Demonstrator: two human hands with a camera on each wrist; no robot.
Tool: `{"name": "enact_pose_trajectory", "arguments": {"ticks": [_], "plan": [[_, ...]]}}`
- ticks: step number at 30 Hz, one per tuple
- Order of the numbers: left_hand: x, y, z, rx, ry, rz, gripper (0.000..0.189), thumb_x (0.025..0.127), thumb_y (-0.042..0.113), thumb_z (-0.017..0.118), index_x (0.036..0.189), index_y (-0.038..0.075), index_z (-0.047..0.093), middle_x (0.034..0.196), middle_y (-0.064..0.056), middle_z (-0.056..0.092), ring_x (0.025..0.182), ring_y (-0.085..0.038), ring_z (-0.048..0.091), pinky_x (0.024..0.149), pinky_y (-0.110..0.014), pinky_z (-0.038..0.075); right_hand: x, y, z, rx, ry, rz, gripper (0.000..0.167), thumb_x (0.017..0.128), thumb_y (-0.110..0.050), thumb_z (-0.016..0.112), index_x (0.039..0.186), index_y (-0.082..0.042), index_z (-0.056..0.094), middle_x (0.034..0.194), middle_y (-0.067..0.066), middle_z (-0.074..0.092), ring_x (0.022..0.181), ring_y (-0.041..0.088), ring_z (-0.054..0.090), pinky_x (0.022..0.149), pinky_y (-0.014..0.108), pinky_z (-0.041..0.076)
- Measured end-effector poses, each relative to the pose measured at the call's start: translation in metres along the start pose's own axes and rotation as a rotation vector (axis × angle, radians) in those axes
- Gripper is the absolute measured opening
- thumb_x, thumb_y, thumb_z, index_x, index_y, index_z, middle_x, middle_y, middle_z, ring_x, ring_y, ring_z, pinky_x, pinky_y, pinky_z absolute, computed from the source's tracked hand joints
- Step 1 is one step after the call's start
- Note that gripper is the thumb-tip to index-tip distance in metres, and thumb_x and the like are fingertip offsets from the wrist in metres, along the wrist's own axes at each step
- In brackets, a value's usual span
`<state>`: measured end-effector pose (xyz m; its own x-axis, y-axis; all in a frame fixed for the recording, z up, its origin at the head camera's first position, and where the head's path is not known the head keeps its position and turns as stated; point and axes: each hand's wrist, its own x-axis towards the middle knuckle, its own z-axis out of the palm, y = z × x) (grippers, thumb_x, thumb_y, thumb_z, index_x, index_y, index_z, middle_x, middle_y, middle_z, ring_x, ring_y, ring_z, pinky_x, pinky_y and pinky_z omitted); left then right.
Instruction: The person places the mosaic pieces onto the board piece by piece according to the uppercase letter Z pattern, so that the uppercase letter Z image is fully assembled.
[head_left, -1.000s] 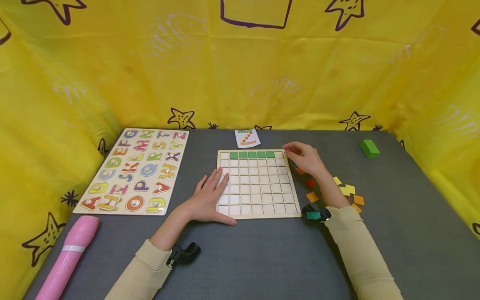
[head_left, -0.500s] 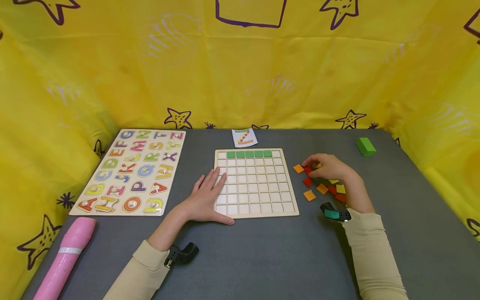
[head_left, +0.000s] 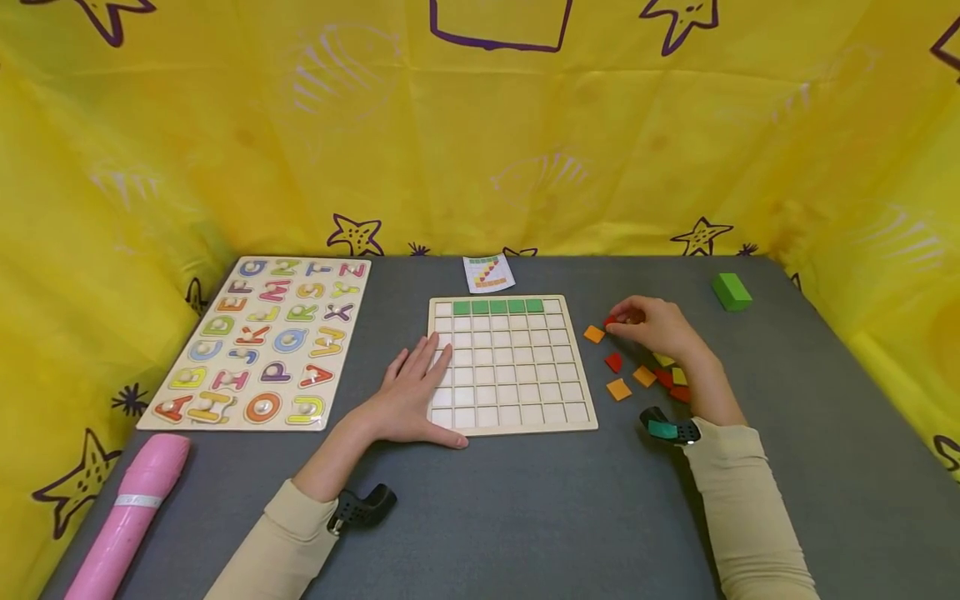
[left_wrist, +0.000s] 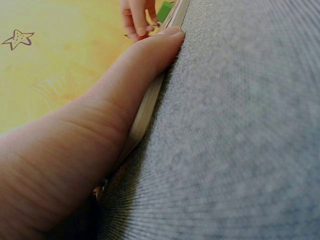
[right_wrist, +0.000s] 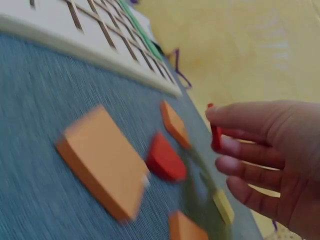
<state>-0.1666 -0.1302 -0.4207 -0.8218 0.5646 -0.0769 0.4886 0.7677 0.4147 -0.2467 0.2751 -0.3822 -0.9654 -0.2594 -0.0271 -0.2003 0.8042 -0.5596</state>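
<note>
My left hand (head_left: 411,400) lies with fingers spread over the left edge of a wooden grid board (head_left: 517,367), its thumb along the near edge. Green square tiles (head_left: 498,307) fill part of the board's far row. To the right of the board, my right hand (head_left: 656,327) pinches a small red tile (right_wrist: 215,131) between thumb and fingers, raised over the loose pieces in the right wrist view. Below it lie orange tiles (right_wrist: 107,162), a red tile (right_wrist: 166,159) and a yellow tile (right_wrist: 223,206). A small pattern card (head_left: 489,274) lies just behind the board.
An alphabet puzzle board (head_left: 255,350) with knobbed letters lies at the left. In front of it is a pink microphone-shaped toy (head_left: 135,508). A green block (head_left: 731,292) stands at the back right, and a yellow curtain (head_left: 480,125) closes off the back and sides.
My right hand has gone from the board's far right corner to the loose tiles and has picked up a red tile. My left hand stays on the board.
</note>
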Motion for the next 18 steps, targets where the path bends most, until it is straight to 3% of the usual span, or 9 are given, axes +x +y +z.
{"name": "enact_pose_trajectory", "arguments": {"ticks": [4, 10, 18], "plan": [[-0.001, 0.0, -0.001, 0.008, -0.002, -0.002, 0.131, 0.067, 0.074, 0.072, 0.157, 0.006, 0.006, 0.162, -0.017, -0.007, 0.148, -0.032, -0.009, 0.114, -0.055, 0.0, 0.006, -0.011, 0.009, 0.086, 0.017, -0.017, 0.035, 0.091, -0.032, 0.07, 0.114, -0.006, 0.067, 0.1, 0.01, 0.068, 0.09, 0.025, 0.06, 0.08, 0.039, 0.045], [-0.001, -0.001, -0.001, 0.017, 0.005, 0.004, 0.131, 0.067, 0.074, 0.071, 0.157, 0.005, 0.006, 0.162, -0.019, -0.006, 0.148, -0.032, -0.008, 0.113, -0.055, 0.001, 0.023, -0.036, 0.03, 0.18, 0.011, -0.051, 0.033, 0.089, -0.031, 0.073, 0.113, -0.009, 0.068, 0.098, 0.007, 0.068, 0.083, 0.023, 0.059, 0.07, 0.034, 0.046], [-0.001, 0.0, -0.001, 0.008, 0.012, 0.012, 0.13, 0.067, 0.073, 0.072, 0.157, 0.005, 0.008, 0.162, -0.019, -0.005, 0.148, -0.033, -0.006, 0.113, -0.056, 0.001, 0.04, -0.053, 0.054, 0.16, 0.04, -0.092, 0.029, 0.087, -0.026, 0.075, 0.108, -0.007, 0.07, 0.093, 0.007, 0.066, 0.08, 0.023, 0.054, 0.068, 0.033, 0.042]]}}
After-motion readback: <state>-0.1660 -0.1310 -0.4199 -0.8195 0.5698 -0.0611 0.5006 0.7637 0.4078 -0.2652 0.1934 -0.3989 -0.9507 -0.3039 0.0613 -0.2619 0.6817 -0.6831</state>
